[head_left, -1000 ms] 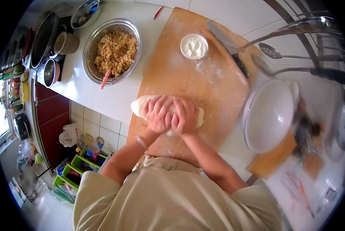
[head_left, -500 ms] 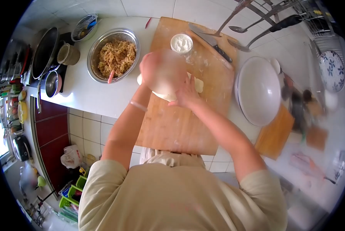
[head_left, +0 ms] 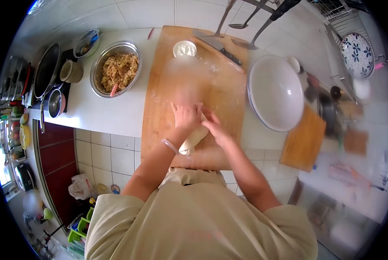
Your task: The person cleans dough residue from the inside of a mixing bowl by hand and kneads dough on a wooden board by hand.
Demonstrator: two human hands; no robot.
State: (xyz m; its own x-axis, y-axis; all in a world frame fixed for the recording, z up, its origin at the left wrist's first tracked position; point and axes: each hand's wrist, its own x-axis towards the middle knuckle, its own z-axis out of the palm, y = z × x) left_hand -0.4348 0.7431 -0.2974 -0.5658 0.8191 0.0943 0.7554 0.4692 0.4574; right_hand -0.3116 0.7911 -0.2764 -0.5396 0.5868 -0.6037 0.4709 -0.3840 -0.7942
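Note:
A pale, elongated piece of dough (head_left: pixel 193 141) lies on the floury wooden board (head_left: pixel 159 130), close to the board's front edge. My left hand (head_left: pixel 187 116) is on top of its far end, fingers closed over the dough. Against the right side of that end, my right hand (head_left: pixel 215 126) curls its fingers around the dough, touching the left hand. A blurred patch just beyond the hands hides part of the board. The dough's far end is covered by my hands.
Beyond the hands are a white bowl of flour (head_left: pixel 185 48), a knife (head_left: pixel 220 48) and a rolling pin (head_left: pixel 218 54). On the left stands a metal bowl of filling (head_left: pixel 119 71). A large white basin (head_left: pixel 275 93) and a smaller board (head_left: pixel 304 141) are on the right.
Both hands have come nearer to my body with the dough. The dough, flatter and wider before, now looks like a longer roll pointing toward me. The view has shifted.

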